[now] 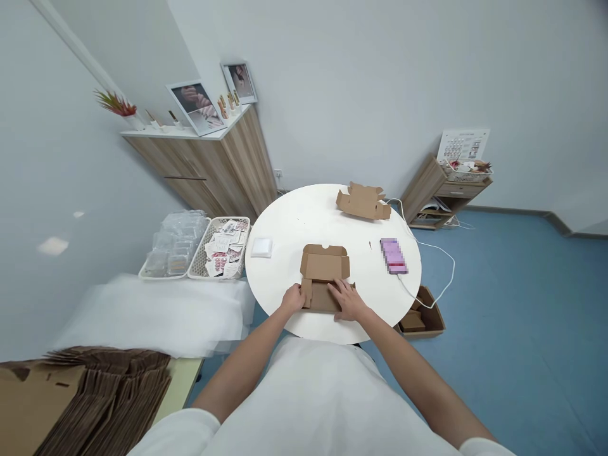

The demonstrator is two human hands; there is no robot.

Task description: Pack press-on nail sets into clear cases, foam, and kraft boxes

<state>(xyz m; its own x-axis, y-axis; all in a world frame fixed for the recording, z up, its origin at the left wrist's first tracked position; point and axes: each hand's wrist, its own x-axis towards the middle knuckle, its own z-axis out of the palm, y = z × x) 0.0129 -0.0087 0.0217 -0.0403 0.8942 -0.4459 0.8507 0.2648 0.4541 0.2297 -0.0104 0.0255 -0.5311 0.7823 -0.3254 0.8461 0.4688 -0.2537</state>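
Observation:
A small brown cardboard box [325,269] lies half folded on the round white table [304,221], its lid flap standing open at the far side. My left hand [293,297] grips the box's left side flap with curled fingers. My right hand [348,299] presses flat on the box's near right part, fingers spread over the cardboard.
A second folded cardboard box [363,202] sits at the table's far side. A phone [394,255] with a white cable lies right, a small white packet [261,247] left. Two white baskets [221,248] stand beside the table. Flat cardboard blanks [99,392] are stacked lower left. A box [420,315] sits on the floor.

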